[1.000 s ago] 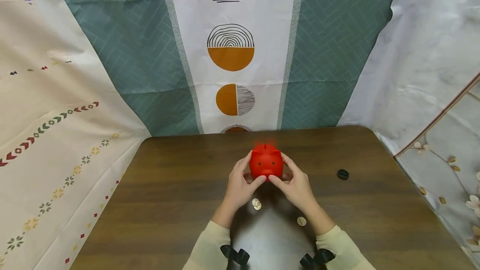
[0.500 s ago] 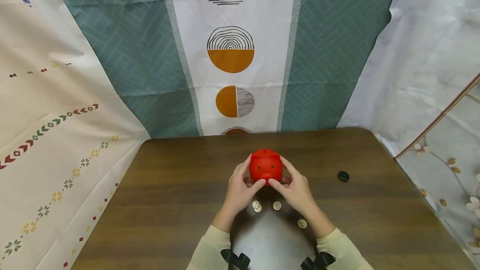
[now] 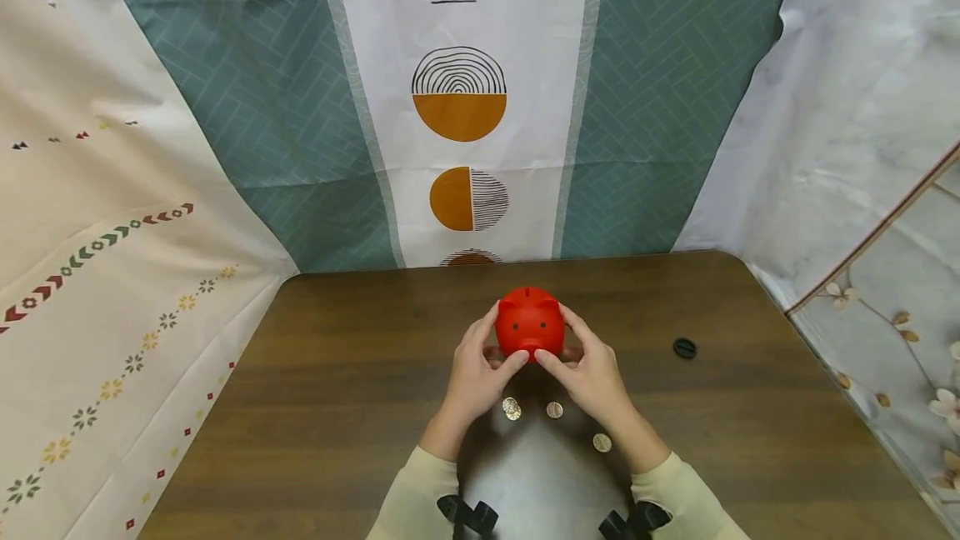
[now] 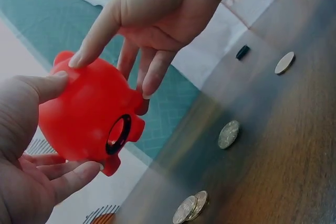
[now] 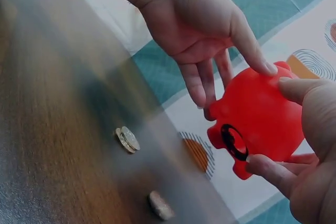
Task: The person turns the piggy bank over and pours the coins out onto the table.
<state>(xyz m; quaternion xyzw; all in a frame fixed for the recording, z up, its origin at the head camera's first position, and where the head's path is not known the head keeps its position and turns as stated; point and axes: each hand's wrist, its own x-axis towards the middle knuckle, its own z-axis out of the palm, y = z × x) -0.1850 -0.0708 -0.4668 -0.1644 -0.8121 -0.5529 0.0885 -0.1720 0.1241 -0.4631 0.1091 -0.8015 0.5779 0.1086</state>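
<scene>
A red piggy bank (image 3: 530,323) is held above the table between both hands, face toward the head camera. The left hand (image 3: 476,369) grips its left side, thumb near the snout. My right hand (image 3: 588,365) grips the right side in the same way. On the underside, the left wrist view shows a round opening with a black ring (image 4: 108,144) between stubby feet. Below the bank lie gold-coloured coins: an overlapping pair of coins (image 3: 512,409), a single coin (image 3: 554,410) and another coin (image 3: 602,442) near the right wrist.
A black round plug (image 3: 686,348) lies to the right on the brown wooden table (image 3: 360,373). Patterned cloths hang around the table: a green and white cloth (image 3: 300,148) behind, a cream cloth (image 3: 135,273) at left and a white flowered cloth (image 3: 840,148) at right.
The single coin beneath the piggy bank came into sight between one second and half a second ago. The bank, blurred at the top earlier, has tipped slightly and is sharp now; both hands keep their grip.
</scene>
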